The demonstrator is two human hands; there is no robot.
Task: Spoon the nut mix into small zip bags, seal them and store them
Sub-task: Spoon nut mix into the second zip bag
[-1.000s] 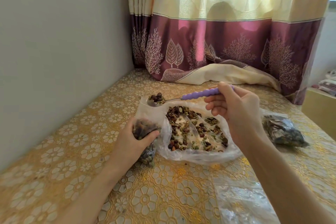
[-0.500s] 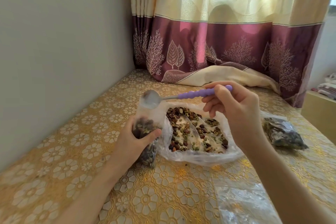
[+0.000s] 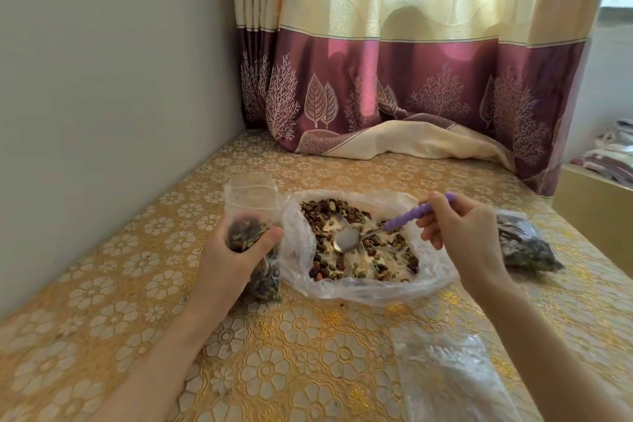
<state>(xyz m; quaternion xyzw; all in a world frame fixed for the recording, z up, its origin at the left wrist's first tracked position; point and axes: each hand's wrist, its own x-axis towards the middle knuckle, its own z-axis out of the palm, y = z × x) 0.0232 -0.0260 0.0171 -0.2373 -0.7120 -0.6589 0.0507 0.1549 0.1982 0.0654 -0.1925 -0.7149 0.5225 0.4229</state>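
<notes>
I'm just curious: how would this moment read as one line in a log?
step: refill | left hand: holds small zip bag, open | right hand: holds spoon, empty, over nut mix

Between the left hand [image 3: 233, 250] and right hand [image 3: 462, 236] the open nut bag [image 3: 359, 288] blocks the tablecloth [image 3: 291, 353]; a filled bag [image 3: 524, 243] lies just right, flat bags [image 3: 445, 370] below, bare cloth nearer the person.

Head-worn view, forward and down
</notes>
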